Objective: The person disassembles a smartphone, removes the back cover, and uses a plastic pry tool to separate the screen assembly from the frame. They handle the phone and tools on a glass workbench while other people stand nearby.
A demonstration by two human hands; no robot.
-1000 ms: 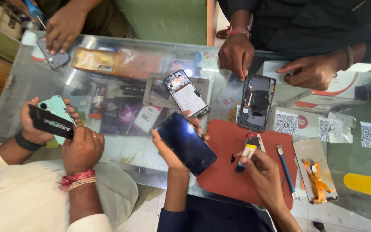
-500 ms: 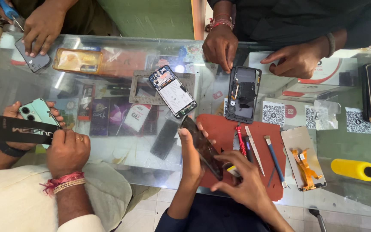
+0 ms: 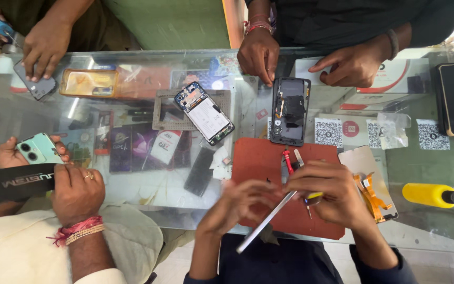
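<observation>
Phone panel [image 3: 267, 221] now edge-on, tilted over red mat [image 3: 253, 158]; a second ago it faced up as dark screen, so it has been turned for work at its edge. Left hand [image 3: 240, 205] grips lower part, blurred. Right hand [image 3: 332, 192] pinches upper end plus yellow-tipped tool [image 3: 311, 199]. Opened phone [image 3: 289, 110] lies beyond mat.

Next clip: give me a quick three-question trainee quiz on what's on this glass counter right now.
1. True or false: the opened phone lies on the red mat.
2. What does the left hand share with the right hand? A) thin phone panel B) yellow bottle
3. What colour is the phone a neighbouring person holds at the left edge?

Key: 1 false, it lies beside the mat; 2 A; 3 mint green.
</observation>
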